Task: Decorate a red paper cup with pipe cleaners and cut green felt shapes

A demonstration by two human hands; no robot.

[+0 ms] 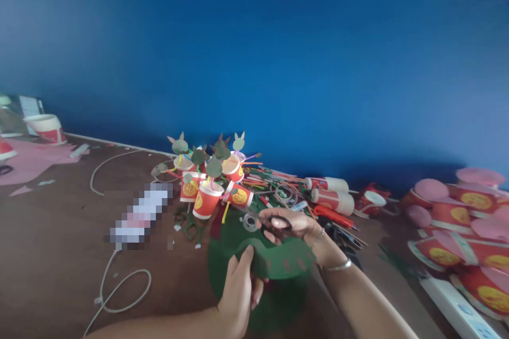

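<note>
My left hand (238,286) pinches a curved piece of green paper (284,264) between thumb and fingers, its cut edge facing away from me. In my right hand (296,225) is a pair of scissors (281,221) with dark handles, the fingers closed through the loops. Their blades point left, above the paper's far edge. Beneath both hands lies a larger sheet of green paper (222,265) on the brown table (55,254). A roll of clear tape (250,221) is just beyond the scissor tips.
Red paper cups (208,201) with green animal-head cutouts stand past my hands. A heap of coloured sticks (274,177), cups on their sides (332,201) and an orange tool (333,216) lie behind. Pink-trimmed cups (441,217) and a power strip (457,304) are at right; a white cable (127,307) is left.
</note>
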